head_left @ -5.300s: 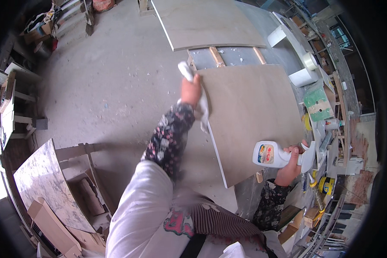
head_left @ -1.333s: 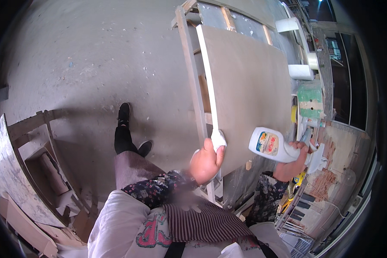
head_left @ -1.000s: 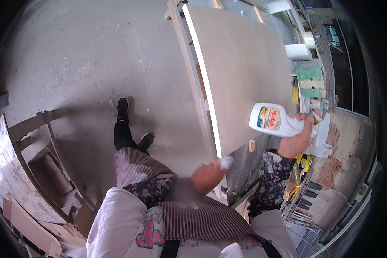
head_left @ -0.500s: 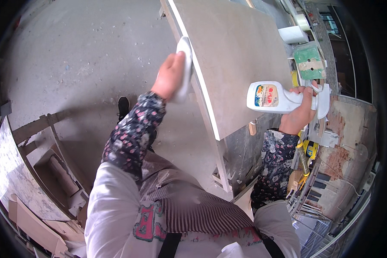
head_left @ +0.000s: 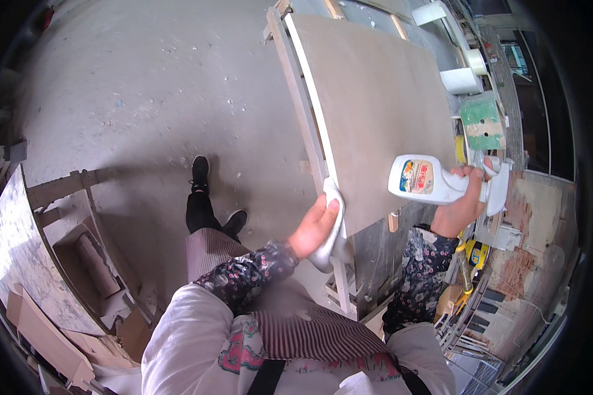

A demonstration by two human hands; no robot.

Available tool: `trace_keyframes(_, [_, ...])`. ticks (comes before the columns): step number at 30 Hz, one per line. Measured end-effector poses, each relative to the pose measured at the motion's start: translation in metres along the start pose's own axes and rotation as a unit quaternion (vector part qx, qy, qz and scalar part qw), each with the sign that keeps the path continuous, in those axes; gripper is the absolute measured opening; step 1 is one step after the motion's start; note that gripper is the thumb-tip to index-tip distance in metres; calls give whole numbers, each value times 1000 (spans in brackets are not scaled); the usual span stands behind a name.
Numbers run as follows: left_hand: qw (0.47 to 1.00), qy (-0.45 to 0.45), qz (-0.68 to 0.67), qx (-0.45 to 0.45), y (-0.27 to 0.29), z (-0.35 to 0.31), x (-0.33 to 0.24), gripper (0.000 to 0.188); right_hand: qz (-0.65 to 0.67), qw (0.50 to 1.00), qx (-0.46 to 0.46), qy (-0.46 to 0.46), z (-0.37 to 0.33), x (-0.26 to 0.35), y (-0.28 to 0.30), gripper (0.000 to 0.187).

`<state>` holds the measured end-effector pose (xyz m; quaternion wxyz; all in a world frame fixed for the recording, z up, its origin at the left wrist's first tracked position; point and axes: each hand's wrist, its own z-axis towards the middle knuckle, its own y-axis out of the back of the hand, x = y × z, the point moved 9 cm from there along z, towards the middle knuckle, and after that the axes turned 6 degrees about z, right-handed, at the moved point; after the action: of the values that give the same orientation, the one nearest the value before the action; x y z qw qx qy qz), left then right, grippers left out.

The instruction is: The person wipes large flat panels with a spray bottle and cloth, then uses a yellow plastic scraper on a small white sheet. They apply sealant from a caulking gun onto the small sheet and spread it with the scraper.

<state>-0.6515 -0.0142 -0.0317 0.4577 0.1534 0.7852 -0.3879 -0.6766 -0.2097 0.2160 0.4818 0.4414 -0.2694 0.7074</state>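
Observation:
A large flat grey-beige panel (head_left: 382, 105) with a white edge lies on a wooden frame in front of me. My left hand (head_left: 315, 229) is closed on a folded white cloth (head_left: 337, 197), pressed against the white edge close to the panel's near corner. Part of the cloth hangs below the fingers. In my right hand (head_left: 460, 207) is a white spray bottle (head_left: 418, 179) with a colourful label. It is tipped on its side above the panel's right part, its base pointing left. My fingers wrap round its neck, by the trigger head (head_left: 499, 187).
White rolls (head_left: 461, 81) and a green-and-beige block (head_left: 483, 122) sit along the panel's right side. Tools with yellow handles (head_left: 468, 280) lie at the lower right. To the left stands a wooden frame (head_left: 59, 191) with a cardboard box (head_left: 89, 260). Grey concrete floor (head_left: 158, 85) stretches beyond.
My left hand has slid the cloth along the white edge toward me, down to the near corner. The spray bottle sits slightly lower in view, still in my right hand. My view has shifted.

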Motion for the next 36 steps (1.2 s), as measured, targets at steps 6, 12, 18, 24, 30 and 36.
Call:
trace_keyframes(6, [964,-17,-260,-57,53,79,-44,35,37,999,-12,-37,1,-5,4,35])
trace_keyframes(12, [951,-34,-292,-93,98,142,-95,30,38,999,-14,-37,-1,-7,5,38])
trace_keyframes(18, [954,-59,-267,-125,139,197,-131,38,14,999,-21,-46,-3,-7,5,35])
trace_keyframes(24, [964,-60,-226,-124,132,169,-134,37,3,999,-19,-48,-2,-7,4,30])
trace_keyframes(30, [967,30,-240,-75,97,123,-97,36,15,998,8,-62,-2,-11,4,20])
trace_keyframes(36, [952,-36,-288,-101,156,223,-153,39,-8,999,-2,-48,-2,-8,6,24])
